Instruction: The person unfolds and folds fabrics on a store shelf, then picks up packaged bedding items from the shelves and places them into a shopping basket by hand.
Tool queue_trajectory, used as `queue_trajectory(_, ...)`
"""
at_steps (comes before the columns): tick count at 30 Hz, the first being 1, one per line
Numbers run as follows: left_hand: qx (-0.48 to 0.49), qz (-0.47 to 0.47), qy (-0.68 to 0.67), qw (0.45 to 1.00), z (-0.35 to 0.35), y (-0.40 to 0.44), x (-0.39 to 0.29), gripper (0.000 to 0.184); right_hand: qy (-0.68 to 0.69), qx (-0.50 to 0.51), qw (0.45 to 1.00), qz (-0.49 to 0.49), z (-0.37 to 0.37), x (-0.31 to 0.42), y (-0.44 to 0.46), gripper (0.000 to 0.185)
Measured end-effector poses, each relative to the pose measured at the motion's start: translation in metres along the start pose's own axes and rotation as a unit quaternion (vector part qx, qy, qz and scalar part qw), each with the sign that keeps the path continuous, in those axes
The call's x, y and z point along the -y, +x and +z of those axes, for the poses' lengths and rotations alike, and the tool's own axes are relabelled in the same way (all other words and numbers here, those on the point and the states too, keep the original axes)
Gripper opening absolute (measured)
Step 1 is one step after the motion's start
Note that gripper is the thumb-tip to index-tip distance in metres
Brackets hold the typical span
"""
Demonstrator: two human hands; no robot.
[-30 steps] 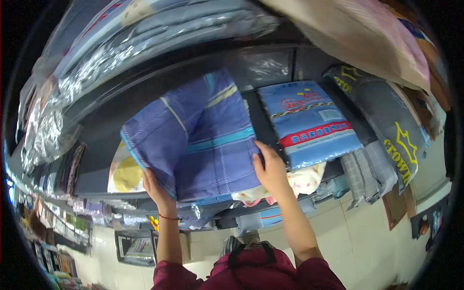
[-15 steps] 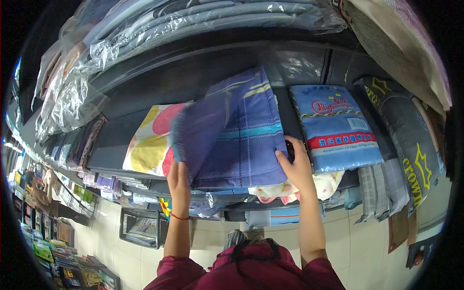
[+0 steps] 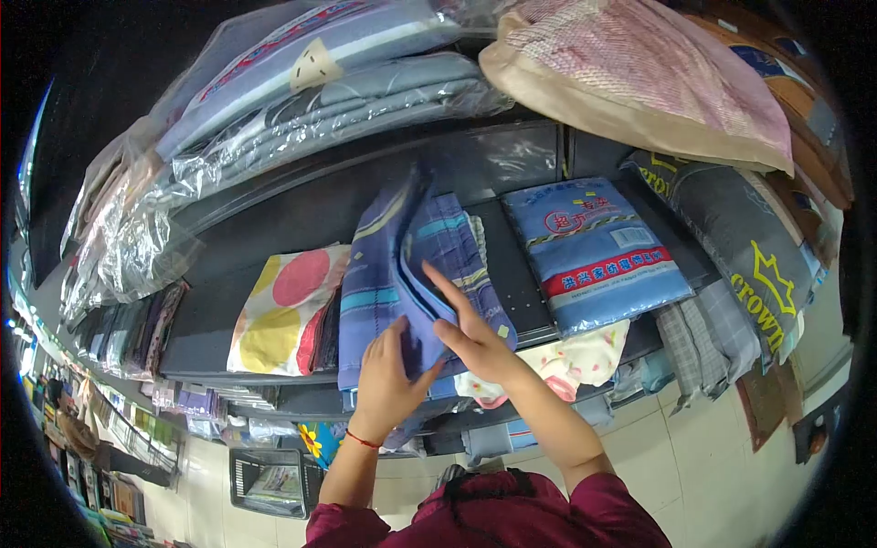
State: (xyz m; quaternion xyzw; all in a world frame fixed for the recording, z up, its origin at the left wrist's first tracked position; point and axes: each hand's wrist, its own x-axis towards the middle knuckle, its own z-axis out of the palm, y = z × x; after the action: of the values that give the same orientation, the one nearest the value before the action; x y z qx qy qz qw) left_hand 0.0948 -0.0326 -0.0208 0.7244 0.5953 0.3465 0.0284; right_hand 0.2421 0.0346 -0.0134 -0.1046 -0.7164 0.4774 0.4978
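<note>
A purple-blue checked cloth [image 3: 422, 342] stands partly folded up above more cloth of the same pattern [image 3: 370, 274] on the dark shelf. Around its lower left side my left hand [image 3: 388, 379] is closed, a red string on the wrist. My right hand [image 3: 477, 338] grips the folded cloth from the right, thumb and fingers on its edge. To the left lies a folded white cloth with pink and yellow circles [image 3: 288, 306]. On the right rests a blue plastic-wrapped package [image 3: 598, 256] with a red band.
Plastic-wrapped bedding [image 3: 338, 110] fills the shelf above. A pink cover [image 3: 639, 78] overhangs at upper right, above a dark bag with yellow lettering [image 3: 722, 237]. Below are a spotted white cloth [image 3: 585, 361] and a black basket [image 3: 239, 484] on the floor.
The purple-blue cloth, spread wide before, is now folded narrower. Both hands have come close together around it. The circle-patterned cloth at the left is now more fully uncovered.
</note>
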Motion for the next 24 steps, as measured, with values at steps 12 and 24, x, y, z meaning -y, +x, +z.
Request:
queue_trajectory(12, -0.180, -0.047, 0.047, 0.981, -0.016, -0.001, 0.092, 0.023, -0.254, -0.070, 0.964, -0.022, -0.017, -0.001, -0.019, 0.042)
queue_trajectory(24, -0.398, -0.247, -0.174, 0.866, -0.092, -0.045, 0.161, 0.053, -0.387, -0.109, 0.910, 0.097, -0.056, -0.050, -0.030, 0.034)
